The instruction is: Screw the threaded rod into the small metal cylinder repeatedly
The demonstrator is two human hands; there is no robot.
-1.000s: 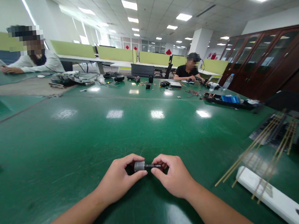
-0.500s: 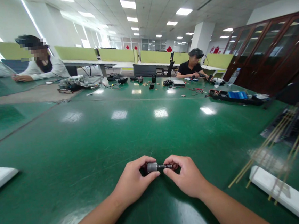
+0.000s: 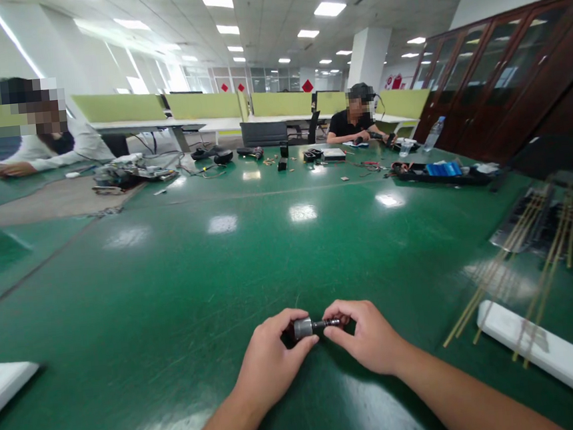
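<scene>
A small metal part lies sideways between my hands just above the green table. It has a thick grey cylinder at the left and a thin, ridged dark stem at the right. The thumb and fingers of my left hand are closed around the cylinder, hiding its left end. My right hand is curled about the ridged stem, with the thumb below and the index finger above its tip. Whether the stem and cylinder are one piece I cannot tell.
White long objects lie at the left edge and at the right, under thin wooden sticks. A black tray, a plastic bottle and electronic parts sit farther back. Two people sit across the table.
The whole view has shifted as the head turned slightly, so both hands appear a little farther right. Their hold on the metal part looks the same.
</scene>
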